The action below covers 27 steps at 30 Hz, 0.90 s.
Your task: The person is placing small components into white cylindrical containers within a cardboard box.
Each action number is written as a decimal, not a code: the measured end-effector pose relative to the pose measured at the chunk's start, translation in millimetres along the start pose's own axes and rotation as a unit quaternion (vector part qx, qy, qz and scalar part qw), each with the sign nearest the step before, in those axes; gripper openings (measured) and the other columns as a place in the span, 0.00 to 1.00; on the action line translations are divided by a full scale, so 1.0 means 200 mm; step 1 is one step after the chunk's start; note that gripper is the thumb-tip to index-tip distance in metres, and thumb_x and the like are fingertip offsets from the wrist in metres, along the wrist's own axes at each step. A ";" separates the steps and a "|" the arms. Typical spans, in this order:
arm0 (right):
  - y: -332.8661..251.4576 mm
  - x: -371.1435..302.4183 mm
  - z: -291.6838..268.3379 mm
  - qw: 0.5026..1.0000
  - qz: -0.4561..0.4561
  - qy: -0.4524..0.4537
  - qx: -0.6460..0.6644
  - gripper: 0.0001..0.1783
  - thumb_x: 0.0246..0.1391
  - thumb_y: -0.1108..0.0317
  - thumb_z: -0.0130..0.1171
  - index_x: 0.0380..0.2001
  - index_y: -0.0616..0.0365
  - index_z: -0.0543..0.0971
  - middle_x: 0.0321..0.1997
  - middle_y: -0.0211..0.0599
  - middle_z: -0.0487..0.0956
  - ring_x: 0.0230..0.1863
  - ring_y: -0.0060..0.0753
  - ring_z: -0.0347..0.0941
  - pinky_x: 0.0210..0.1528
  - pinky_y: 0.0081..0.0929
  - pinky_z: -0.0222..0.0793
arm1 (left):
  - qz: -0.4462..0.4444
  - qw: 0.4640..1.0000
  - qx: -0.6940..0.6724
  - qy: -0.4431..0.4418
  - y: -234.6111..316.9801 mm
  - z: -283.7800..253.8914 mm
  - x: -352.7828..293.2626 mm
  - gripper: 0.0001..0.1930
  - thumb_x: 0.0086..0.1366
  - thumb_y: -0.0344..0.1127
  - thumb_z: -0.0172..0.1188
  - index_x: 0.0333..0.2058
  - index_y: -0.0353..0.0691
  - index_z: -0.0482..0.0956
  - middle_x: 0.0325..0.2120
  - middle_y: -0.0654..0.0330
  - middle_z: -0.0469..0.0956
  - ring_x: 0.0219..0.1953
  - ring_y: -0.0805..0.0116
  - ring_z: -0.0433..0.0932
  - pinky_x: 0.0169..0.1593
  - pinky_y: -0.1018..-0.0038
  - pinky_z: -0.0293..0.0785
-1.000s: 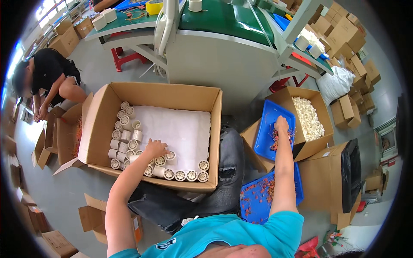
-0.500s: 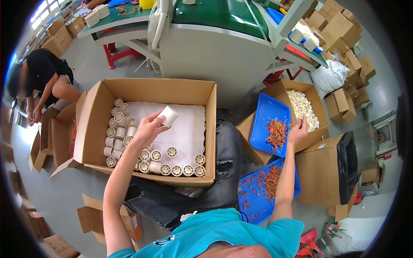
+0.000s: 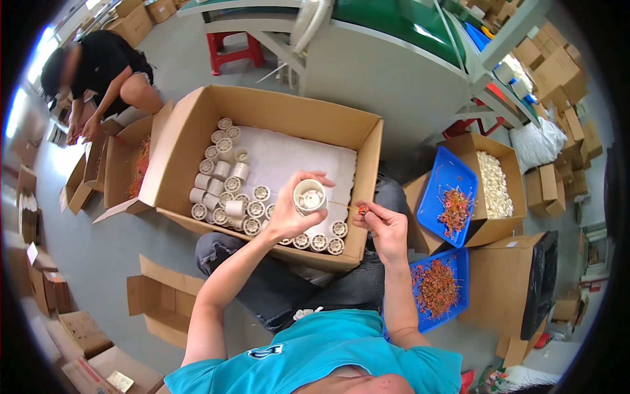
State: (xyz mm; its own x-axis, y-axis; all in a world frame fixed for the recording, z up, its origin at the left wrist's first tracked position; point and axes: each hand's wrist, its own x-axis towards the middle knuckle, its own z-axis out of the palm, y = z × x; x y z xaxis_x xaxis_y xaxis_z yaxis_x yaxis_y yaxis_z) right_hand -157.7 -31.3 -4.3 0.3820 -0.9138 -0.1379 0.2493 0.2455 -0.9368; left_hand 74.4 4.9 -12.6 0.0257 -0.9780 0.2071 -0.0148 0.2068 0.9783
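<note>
My left hand (image 3: 287, 222) is wrapped round a white plastic cylinder (image 3: 310, 211), its open end facing up with white parts inside. Close to its right side, my right hand (image 3: 390, 234) pinches a small red wired piece (image 3: 362, 210). A thin pale strand runs from that piece toward the cylinder; whether it touches is unclear. Both hands are over the near right part of a large cardboard box (image 3: 295, 107). Inside it, rows of similar white cylinders (image 3: 223, 170) line the left and near sides on a white sheet (image 3: 269, 148).
To my right, a blue tray (image 3: 430, 215) of red wired pieces rests on a box of small white parts (image 3: 493, 190). A second blue tray (image 3: 459, 284) lies nearer. A lined carton (image 3: 502, 282) stands beside it. Another person (image 3: 108, 72) crouches at far left, beyond open cartons.
My right hand has come back from the white parts box to the cylinder, now with a red wired piece. My left hand has turned the cylinder open end up. The view has shifted.
</note>
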 end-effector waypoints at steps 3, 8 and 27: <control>0.03 0.00 0.07 0.998 0.028 -0.031 0.036 0.14 0.60 0.81 0.55 0.49 0.74 0.78 0.45 0.49 0.81 0.40 0.39 0.82 0.47 0.32 0.81 | 0.143 0.970 0.197 -0.008 0.02 -0.07 -0.02 0.23 0.49 0.31 0.68 0.44 0.37 0.70 0.54 0.47 0.77 0.56 0.63 0.75 0.59 0.67 0.69; 0.03 0.00 0.11 0.999 -0.021 -0.017 -0.022 0.11 0.54 0.85 0.60 0.42 0.72 0.81 0.40 0.43 0.81 0.39 0.36 0.82 0.44 0.27 0.81 | -0.194 0.972 -0.047 -0.123 0.03 -0.07 -0.04 0.21 0.51 0.30 0.71 0.42 0.35 0.71 0.38 0.55 0.83 0.44 0.70 0.81 0.49 0.73 0.75; -0.19 -0.17 0.40 0.855 -0.358 0.048 -0.373 0.11 0.44 0.85 0.67 0.34 0.67 0.82 0.38 0.44 0.81 0.36 0.38 0.80 0.41 0.27 0.76 | 0.280 0.905 0.260 0.190 -0.06 -0.02 -0.04 0.30 0.47 0.31 0.78 0.46 0.37 0.69 0.38 0.51 0.76 0.39 0.50 0.77 0.43 0.62 0.75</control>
State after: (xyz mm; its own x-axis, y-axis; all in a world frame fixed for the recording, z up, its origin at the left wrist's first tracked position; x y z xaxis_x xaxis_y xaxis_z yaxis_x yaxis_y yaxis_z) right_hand -109.6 16.2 61.5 0.2862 -0.7749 0.5636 -0.2610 -0.6290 -0.7323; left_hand 78.9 10.5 -26.9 0.2082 -0.6238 0.7534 -0.5969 0.5291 0.6031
